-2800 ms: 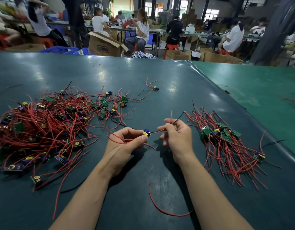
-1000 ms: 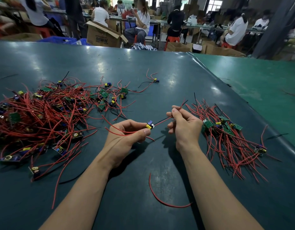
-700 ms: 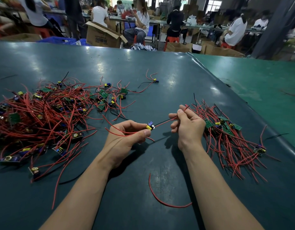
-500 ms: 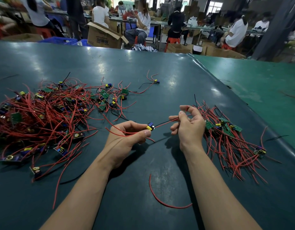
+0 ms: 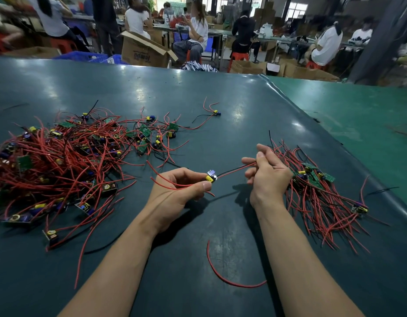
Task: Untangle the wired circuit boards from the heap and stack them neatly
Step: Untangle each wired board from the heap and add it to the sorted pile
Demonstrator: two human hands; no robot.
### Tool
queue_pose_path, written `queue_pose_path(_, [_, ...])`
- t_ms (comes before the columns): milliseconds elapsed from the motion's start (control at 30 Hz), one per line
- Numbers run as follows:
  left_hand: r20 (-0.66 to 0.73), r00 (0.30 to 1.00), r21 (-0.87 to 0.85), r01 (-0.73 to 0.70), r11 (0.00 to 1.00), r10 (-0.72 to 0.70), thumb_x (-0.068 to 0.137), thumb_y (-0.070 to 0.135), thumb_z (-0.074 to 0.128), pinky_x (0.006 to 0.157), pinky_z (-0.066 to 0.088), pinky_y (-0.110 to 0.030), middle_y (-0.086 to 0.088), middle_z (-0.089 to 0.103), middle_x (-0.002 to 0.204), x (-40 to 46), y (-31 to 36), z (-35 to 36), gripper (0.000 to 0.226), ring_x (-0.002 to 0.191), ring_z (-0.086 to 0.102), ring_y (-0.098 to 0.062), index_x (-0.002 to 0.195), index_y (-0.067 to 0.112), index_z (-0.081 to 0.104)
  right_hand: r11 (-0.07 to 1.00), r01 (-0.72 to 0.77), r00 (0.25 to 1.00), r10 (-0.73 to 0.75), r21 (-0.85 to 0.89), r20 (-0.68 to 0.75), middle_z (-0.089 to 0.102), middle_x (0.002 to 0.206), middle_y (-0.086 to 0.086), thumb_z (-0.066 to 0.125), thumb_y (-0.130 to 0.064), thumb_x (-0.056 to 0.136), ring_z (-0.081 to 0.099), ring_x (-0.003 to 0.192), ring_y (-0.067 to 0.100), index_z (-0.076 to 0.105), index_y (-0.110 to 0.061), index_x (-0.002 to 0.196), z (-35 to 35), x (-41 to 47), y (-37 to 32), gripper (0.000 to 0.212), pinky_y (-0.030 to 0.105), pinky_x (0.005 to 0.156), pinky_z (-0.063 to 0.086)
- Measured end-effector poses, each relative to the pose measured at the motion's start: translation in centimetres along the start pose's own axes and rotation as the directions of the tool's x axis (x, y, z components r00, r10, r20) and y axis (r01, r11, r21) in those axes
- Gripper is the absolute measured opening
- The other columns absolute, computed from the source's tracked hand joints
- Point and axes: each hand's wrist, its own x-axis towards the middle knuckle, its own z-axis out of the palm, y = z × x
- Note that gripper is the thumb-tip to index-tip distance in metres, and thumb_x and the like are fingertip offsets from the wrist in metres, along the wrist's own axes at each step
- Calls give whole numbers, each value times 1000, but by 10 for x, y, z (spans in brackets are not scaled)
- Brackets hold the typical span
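My left hand (image 5: 175,191) pinches a small circuit board (image 5: 211,175) with a yellow capacitor, its red wires looping back over my palm. My right hand (image 5: 267,173) pinches that board's red and black wires (image 5: 234,169), stretched taut between both hands. A big tangled heap of boards with red wires (image 5: 60,165) lies on the left of the table. A smaller sorted stack of boards (image 5: 317,186), wires fanned toward me, lies just right of my right hand.
A loose red wire (image 5: 223,273) lies on the dark green table (image 5: 198,92) between my forearms. A single board (image 5: 215,113) sits apart behind the heap. A lighter green table (image 5: 358,115) adjoins on the right. Seated people and cardboard boxes fill the background.
My right hand has slid along the wires to the right, away from the board and closer to the sorted stack. My left hand keeps holding the board in place.
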Motion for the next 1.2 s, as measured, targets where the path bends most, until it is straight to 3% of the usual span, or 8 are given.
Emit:
queue_pose_path(100, [-46, 999, -28, 1, 1000, -3, 76, -3, 75, 57, 49, -18, -8, 72, 72, 1, 0, -1, 11, 58, 58, -11, 81, 7, 74, 999, 26, 1000, -25, -35, 16, 72, 73, 5, 52, -8, 100, 57, 38, 10, 61, -10, 121, 4, -5, -1, 22, 17, 33, 38])
queue_pose_path(167, [-103, 995, -64, 0, 998, -7, 76, -1, 76, 58, 49, -17, -7, 72, 72, 1, 0, -2, 12, 59, 60, -10, 81, 9, 74, 994, -105, 991, 103, 23, 80, 72, 92, 9, 60, -19, 97, 64, 46, 12, 44, -8, 141, 6, -9, -2, 47, 19, 35, 42])
queue_pose_path(300, [-142, 990, -75, -9, 997, -2, 76, 0, 76, 59, 50, -16, -4, 72, 72, 2, 0, -4, 12, 61, 62, -9, 83, 9, 73, 929, -336, 873, 369, -155, 318, 72, 90, 10, 68, -34, 87, 61, 48, 9, 66, -6, 95, 4, -26, -4, 29, 16, 34, 35])
queue_pose_path(433, [-48, 999, -23, 4, 1000, -5, 74, 2, 77, 61, 52, -18, -12, 74, 79, 0, 0, -3, 12, 65, 63, -14, 84, 8, 74, 906, -372, 782, 424, -204, 456, 57, 63, -2, 67, -29, 87, 42, 42, 3, 70, -3, 94, 4, -33, -5, 28, 13, 33, 24])
queue_pose_path(700, [-51, 999, -4, -7, 1000, 7, 78, -2, 75, 61, 50, -18, -6, 73, 75, 0, 0, -2, 13, 61, 61, -11, 90, 1, 72, 957, -260, 958, 238, 132, 162, 55, 61, 0, 60, -8, 95, 42, 42, 2, 70, -3, 81, -4, -14, -13, 18, 13, 34, 26])
queue_pose_path(833, [-88, 996, -68, 7, 998, -13, 78, 0, 74, 63, 51, -18, -7, 73, 77, 3, 0, -2, 13, 63, 61, -12, 87, 9, 73, 955, -188, 982, 181, 229, 52, 54, 61, -1, 58, -10, 97, 41, 43, 3, 68, -6, 78, -6, -7, -14, 22, 15, 35, 26])
queue_pose_path(1033, [-333, 942, -177, -106, 978, 42, 84, -2, 69, 66, 52, -16, 3, 71, 77, 11, -4, -5, 17, 66, 62, -5, 94, 12, 68, 911, -404, 901, 380, 85, 210, 44, 55, -1, 53, -14, 98, 40, 40, 7, 61, -5, 73, -2, -13, -10, 27, 17, 34, 25])
queue_pose_path(1200, [-426, 904, -341, -196, 919, 35, 74, 10, 71, 75, 54, -17, 5, 73, 78, 14, 0, -10, 18, 75, 67, -4, 91, 13, 66, 927, -341, 833, 374, -153, 408, 45, 51, 1, 60, -18, 88, 40, 44, 13, 67, -12, 59, -3, -20, -16, 30, 19, 41, 26])
